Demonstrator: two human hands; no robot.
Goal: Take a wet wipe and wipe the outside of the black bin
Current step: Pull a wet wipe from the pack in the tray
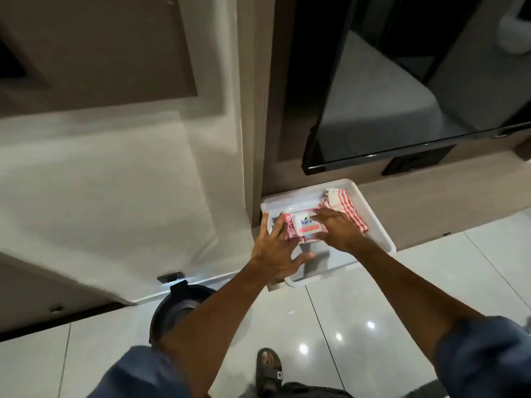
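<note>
Evidently soft and light, the pink Kara wet wipe pack (302,227), lying in the white tray (373,225) on the floor, is steadied by the spread left hand (275,251) while the right hand (339,228) rests on its lid flap, best pinched there.

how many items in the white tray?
2: the wet wipe pack under both hands at its left, and a striped cloth at its right. The hands may hide more.

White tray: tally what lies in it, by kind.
Inside the white tray:
Wet wipe pack: 1
Red-and-white striped cloth: 1
Total: 2
</note>
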